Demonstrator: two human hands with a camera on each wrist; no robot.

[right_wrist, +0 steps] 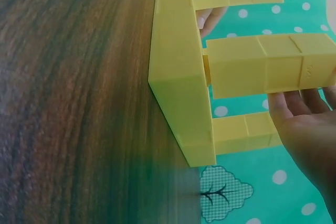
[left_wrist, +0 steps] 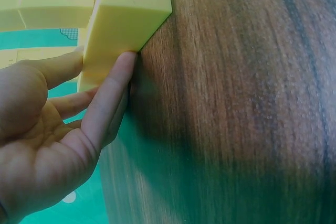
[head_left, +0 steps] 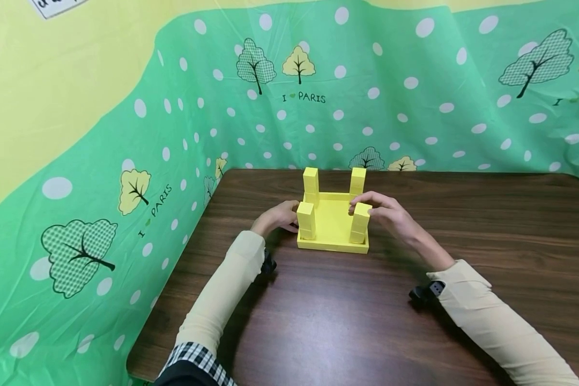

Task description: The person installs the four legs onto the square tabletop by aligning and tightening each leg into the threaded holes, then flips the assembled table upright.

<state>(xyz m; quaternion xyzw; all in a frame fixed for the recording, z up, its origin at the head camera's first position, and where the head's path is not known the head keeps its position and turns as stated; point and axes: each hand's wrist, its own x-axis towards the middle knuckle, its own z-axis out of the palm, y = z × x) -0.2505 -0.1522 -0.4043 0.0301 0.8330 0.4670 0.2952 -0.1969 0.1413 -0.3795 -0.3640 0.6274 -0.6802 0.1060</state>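
A shallow yellow tray-like base (head_left: 333,247) rests on the table with upright posts of stacked yellow blocks at its corners. My left hand (head_left: 282,215) is at its left side; in the left wrist view, extended fingers (left_wrist: 107,93) press against the yellow side wall (left_wrist: 118,40). Around the upper part of the near right post (head_left: 359,225) is my right hand (head_left: 388,214), pinching it between thumb and fingers. The right wrist view shows seams across that post (right_wrist: 273,66) and fingers (right_wrist: 302,103) against its side; the thumb is hidden there.
The dark wooden table (head_left: 338,316) reaches a green dotted cloth (head_left: 391,118) hanging behind it and along the left. A near left post (head_left: 306,221) and far posts, one the far right post (head_left: 357,181), rise close to the hands.
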